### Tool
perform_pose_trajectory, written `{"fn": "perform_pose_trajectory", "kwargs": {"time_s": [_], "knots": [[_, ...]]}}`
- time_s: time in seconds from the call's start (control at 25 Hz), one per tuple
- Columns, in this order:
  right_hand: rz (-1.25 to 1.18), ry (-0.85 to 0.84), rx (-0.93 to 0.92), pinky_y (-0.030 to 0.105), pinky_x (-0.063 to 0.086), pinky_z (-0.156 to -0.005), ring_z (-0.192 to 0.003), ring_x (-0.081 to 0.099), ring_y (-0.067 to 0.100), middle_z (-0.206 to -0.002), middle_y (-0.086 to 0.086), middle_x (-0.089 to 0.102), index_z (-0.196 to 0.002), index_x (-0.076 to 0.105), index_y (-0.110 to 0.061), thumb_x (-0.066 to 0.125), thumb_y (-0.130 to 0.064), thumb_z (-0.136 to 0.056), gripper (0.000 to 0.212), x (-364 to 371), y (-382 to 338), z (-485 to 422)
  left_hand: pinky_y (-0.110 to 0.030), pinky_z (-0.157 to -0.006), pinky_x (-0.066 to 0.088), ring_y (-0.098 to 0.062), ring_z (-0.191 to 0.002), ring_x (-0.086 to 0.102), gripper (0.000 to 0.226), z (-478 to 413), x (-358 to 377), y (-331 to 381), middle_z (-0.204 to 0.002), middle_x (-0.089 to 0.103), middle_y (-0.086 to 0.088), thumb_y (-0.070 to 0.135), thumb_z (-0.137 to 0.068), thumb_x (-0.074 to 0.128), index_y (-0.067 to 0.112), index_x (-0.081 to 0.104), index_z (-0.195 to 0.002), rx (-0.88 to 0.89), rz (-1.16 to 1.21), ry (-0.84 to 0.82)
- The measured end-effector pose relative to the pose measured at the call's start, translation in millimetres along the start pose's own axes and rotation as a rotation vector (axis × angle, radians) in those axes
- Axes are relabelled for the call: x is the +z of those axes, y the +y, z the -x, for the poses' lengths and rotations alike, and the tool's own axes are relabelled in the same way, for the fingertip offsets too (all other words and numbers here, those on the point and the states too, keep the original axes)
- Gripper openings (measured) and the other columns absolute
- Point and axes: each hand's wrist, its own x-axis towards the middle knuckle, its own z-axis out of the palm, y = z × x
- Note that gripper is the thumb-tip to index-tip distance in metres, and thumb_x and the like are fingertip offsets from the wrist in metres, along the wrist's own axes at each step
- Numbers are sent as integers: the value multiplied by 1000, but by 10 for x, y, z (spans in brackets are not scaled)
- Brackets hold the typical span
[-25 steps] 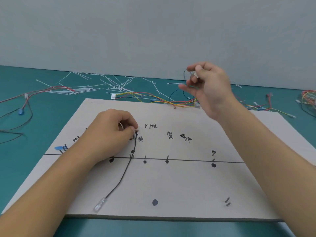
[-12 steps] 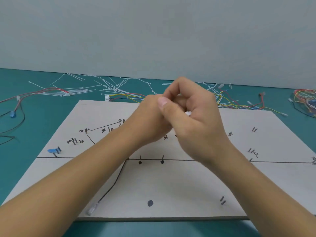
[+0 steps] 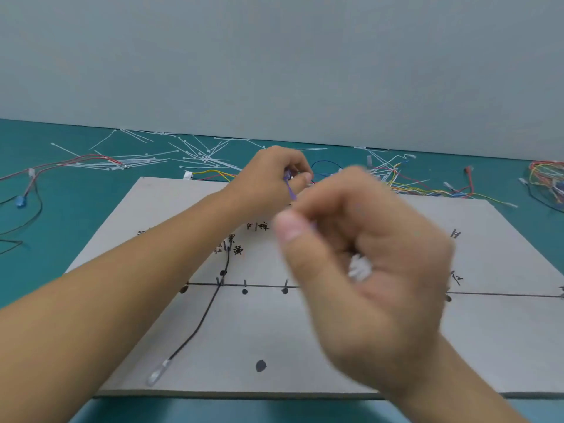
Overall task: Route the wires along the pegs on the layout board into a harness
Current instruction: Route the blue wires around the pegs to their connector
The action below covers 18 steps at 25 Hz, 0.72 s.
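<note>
The grey layout board lies on the teal table, marked with black lines, dots, handwritten labels and small pegs. A black wire runs from the pegs near the board's middle down to a clear connector at the front left. My left hand is raised over the board's far edge and pinches a purple wire. My right hand is nearer the camera and blurred, fingers curled round a white connector. The wire between the hands is mostly hidden.
White cable ties are scattered behind the board. Bundles of coloured wires lie at the back right, another tangle at the far right edge. Red and black wires lie at the left. A grey wall stands behind.
The hands were joined over the board's middle; now they have parted. The left hand moved away toward the far edge with the purple wire; the right drew back toward me.
</note>
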Motion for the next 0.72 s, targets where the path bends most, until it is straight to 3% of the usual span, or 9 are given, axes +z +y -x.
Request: {"fn": "perform_pose_trajectory", "kwargs": {"time_s": [0.08,0.12,0.24,0.36,0.44,0.48,0.56,0.64,0.72], "knots": [[46,242,27,36,34,-49,-48,43,23,-56,3,46,-78,57,-11,64,-2,-92,18,-139,165,-60,-26,-61,39,-11,-67,50,18,-20,-7,-96,-74,65,1,24,-91,71,28,67,-74,-32,-12,38],[61,357,34,41,35,-49,-49,45,27,-58,0,51,-80,57,-16,63,-4,-93,19,-216,257,-101,-25,-60,39,-9,-66,51,16,-25,-12,-118,-74,65,2,30,-91,72,27,68,-76,-38,-22,50],[28,563,71,45,37,-50,-47,46,16,-60,-20,53,-83,55,-25,58,-13,-95,17,-499,516,-255,-25,-56,37,-7,-56,44,27,-2,-17,-100,-62,54,4,40,-92,72,17,67,-78,-10,-30,69],[119,641,187,46,40,-51,-48,45,16,-57,-15,52,-83,55,-28,61,-18,-92,14,-740,731,-343,-33,-55,44,-19,-53,55,34,81,-60,-75,-56,57,-6,38,-97,67,15,57,-74,-24,4,64],[283,588,289,40,37,-52,-50,43,21,-56,-1,44,-84,62,-28,65,-17,-85,11,-829,836,-352,-33,-53,49,-17,-48,56,28,168,-123,-61,-54,62,-2,38,-101,59,21,58,-79,-54,24,31],[369,505,354,30,34,-52,-49,41,16,-55,0,40,-86,66,-27,68,-20,-83,8,-833,883,-345,-34,-53,50,-16,-47,55,23,212,-161,-38,-54,64,-1,36,-103,56,22,60,-84,-59,25,12],[456,279,528,24,33,-53,-48,39,7,-56,-7,38,-94,73,-26,74,-31,-84,12,-776,953,-299,-39,-57,55,-17,-50,55,15,277,-227,15,-58,66,-2,22,-103,51,25,63,-94,-64,11,-11],[489,48,660,20,37,-58,-57,45,0,-65,-17,41,-108,74,-32,78,-41,-83,26,-642,953,-225,-43,-59,58,-17,-55,56,31,323,-281,89,-63,65,-5,6,-96,43,27,66,-101,-94,39,-20],[507,-96,684,5,35,-61,-68,50,-10,-71,-24,41,-117,72,-40,78,-43,-83,35,-495,910,-170,-38,-55,54,-12,-52,55,33,343,-299,154,-62,61,-3,6,-98,42,26,68,-102,-120,88,-22]]}}
